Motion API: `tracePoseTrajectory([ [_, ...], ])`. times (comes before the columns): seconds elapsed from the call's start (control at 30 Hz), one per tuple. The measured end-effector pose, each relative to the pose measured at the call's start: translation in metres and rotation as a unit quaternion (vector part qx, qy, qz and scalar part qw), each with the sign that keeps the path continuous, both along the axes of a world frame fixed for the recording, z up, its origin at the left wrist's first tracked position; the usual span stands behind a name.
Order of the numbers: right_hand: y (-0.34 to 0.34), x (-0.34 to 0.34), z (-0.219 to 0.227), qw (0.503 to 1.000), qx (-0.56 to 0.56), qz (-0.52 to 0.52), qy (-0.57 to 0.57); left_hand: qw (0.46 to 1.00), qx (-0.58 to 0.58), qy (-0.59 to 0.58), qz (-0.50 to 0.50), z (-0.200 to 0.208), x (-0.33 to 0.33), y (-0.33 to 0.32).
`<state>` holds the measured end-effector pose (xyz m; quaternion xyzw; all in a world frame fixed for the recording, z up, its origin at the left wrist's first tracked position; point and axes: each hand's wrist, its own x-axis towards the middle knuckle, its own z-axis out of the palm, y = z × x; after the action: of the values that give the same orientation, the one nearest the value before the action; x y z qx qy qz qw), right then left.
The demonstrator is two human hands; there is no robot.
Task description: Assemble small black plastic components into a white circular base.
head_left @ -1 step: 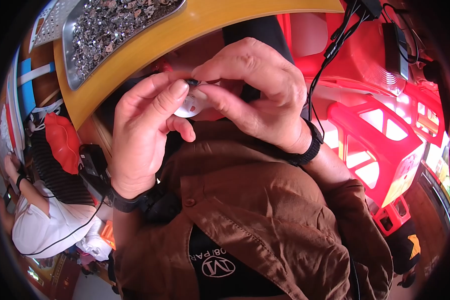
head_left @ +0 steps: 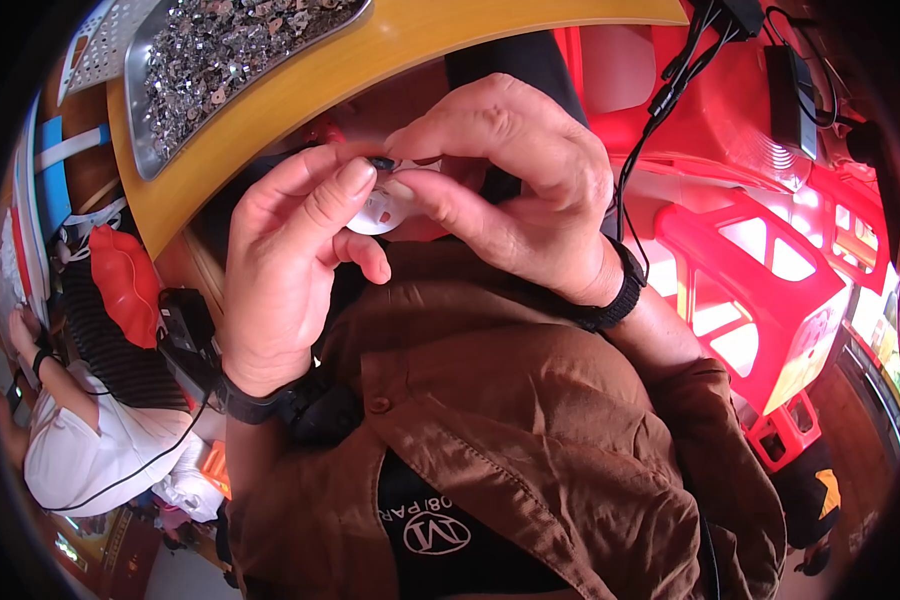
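Observation:
In front of my chest, near the curved table edge, both hands meet at the fingertips. Between thumb and index finger, my left hand [head_left: 290,230] pinches a small dark piece [head_left: 381,163], mostly covered by fingers. My right hand [head_left: 520,180] comes in from the other side, its thumb and index finger closed at the same piece. Whether it grips the piece itself or a thin part joined to it, I cannot make out. Just below the fingertips shows a white rounded thing [head_left: 373,216] with a small red spot; I cannot tell whether it is held or lies behind.
A metal tray [head_left: 155,150] heaped with small shiny metal parts stands on the yellow table [head_left: 420,38]. Red plastic stools [head_left: 750,280] and hanging black cables [head_left: 635,150] are at my right. At the left are a red scalloped bowl [head_left: 125,285] and another person in a white sleeve [head_left: 95,445].
Slightly more of the dark piece shows between the fingertips. Otherwise both hands hold almost the same pose and place.

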<state>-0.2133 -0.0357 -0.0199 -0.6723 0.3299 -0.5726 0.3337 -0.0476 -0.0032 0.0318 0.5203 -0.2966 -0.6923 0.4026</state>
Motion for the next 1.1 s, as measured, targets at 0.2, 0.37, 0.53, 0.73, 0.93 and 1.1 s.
tracePoseTrajectory([
  [0.2, 0.0008, -0.0005, -0.0018, 1.0, -0.002, 0.004, -0.002, 1.0, 0.016, -0.016, -0.004, 0.0016, -0.0015, 0.0005],
  [0.37, -0.0007, 0.0009, -0.0006, 1.0, 0.0, 0.009, -0.002, 0.998, -0.012, -0.056, -0.029, 0.0035, -0.0046, -0.0013],
  [0.53, 0.0, -0.0015, 0.001, 0.999, 0.03, 0.029, 0.026, 0.998, -0.032, -0.051, -0.009, 0.0013, -0.0027, 0.0007],
  [0.73, 0.0025, 0.0016, 0.0025, 0.999, 0.044, 0.024, -0.001, 1.0, -0.017, -0.02, 0.007, -0.0018, -0.0002, 0.0003],
  [0.93, 0.0025, 0.0003, 0.0003, 0.998, 0.059, -0.01, 0.008, 0.999, -0.012, 0.02, 0.04, -0.0034, -0.0007, 0.0012],
  [1.1, 0.0049, 0.0025, 0.0026, 0.998, 0.064, -0.003, 0.015, 0.999, -0.012, 0.014, 0.037, -0.004, -0.0027, 0.0016],
])
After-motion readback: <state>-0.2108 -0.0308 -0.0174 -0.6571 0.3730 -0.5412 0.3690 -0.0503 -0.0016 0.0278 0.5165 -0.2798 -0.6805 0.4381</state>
